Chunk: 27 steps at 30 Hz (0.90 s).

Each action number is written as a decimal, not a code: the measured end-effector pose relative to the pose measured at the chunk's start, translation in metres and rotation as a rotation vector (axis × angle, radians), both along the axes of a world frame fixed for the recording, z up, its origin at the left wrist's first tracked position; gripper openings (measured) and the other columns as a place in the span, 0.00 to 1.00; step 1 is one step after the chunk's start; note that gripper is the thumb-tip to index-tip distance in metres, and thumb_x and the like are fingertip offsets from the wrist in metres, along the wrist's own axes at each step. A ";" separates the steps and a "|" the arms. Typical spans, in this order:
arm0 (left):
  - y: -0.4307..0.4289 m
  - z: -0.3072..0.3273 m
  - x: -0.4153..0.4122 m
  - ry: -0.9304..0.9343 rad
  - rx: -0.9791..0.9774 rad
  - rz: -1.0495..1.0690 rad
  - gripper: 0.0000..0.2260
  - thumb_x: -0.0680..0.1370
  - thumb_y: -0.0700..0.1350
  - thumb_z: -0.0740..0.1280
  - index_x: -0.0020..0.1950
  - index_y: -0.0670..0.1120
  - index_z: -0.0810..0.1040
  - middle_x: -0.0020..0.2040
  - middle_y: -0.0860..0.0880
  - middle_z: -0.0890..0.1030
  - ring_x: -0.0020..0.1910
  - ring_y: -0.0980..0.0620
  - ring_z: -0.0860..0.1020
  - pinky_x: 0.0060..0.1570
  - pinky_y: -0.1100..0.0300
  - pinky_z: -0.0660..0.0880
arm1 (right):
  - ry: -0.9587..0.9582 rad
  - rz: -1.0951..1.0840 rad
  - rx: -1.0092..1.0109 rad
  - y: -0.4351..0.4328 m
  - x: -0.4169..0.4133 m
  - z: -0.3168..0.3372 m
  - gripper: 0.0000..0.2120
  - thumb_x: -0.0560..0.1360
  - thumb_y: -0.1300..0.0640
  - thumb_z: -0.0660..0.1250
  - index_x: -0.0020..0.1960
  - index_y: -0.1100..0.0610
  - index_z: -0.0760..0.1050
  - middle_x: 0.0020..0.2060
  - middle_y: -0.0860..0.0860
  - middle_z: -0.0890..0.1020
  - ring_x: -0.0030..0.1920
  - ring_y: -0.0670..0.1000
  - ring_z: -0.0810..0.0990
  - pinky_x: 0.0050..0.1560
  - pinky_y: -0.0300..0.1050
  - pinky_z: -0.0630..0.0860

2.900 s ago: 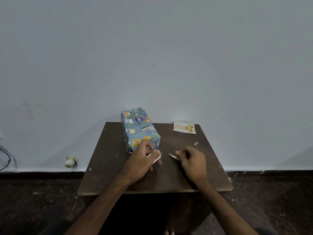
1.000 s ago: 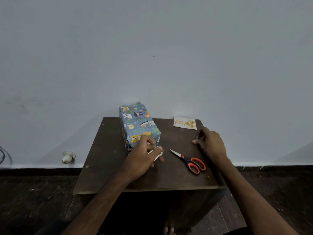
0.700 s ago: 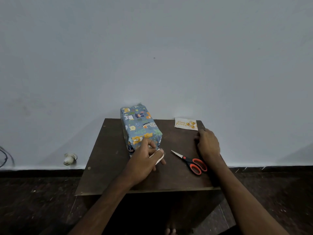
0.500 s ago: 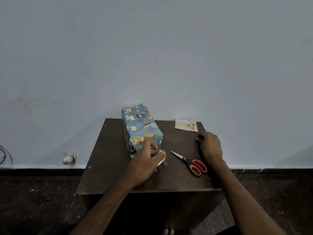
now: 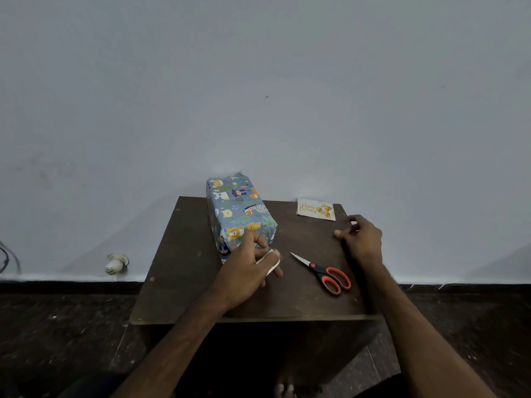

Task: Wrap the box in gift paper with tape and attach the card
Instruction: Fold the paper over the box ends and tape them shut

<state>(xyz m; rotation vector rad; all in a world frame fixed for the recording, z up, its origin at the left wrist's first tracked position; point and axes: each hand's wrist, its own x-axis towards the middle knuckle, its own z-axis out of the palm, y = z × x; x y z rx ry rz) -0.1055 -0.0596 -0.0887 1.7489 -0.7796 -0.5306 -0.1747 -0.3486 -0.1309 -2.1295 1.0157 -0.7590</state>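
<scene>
Two hands divide the work: left hand (image 5: 249, 264) presses flat on the wrapped box's (image 5: 240, 214) end flap, right hand (image 5: 362, 239) pinches something small, probably tape, from the table (image 5: 186, 254).

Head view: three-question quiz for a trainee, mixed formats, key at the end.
1. True or false: the scissors are held in the right hand.
2. Multiple choice: the card lies A) on the wrapped box B) at the table's far right corner C) under the scissors.
3. Fill in: the left hand rests at the box's ____ end.

Key: 1 false, they lie free on the table. 2 B. 3 near.
</scene>
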 end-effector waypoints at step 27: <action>-0.005 0.002 -0.003 0.031 0.000 0.035 0.08 0.83 0.44 0.64 0.54 0.44 0.66 0.40 0.46 0.86 0.28 0.56 0.75 0.32 0.61 0.74 | 0.349 0.188 -0.451 0.017 0.006 -0.002 0.10 0.77 0.60 0.64 0.50 0.45 0.77 0.47 0.44 0.82 0.54 0.49 0.77 0.51 0.46 0.62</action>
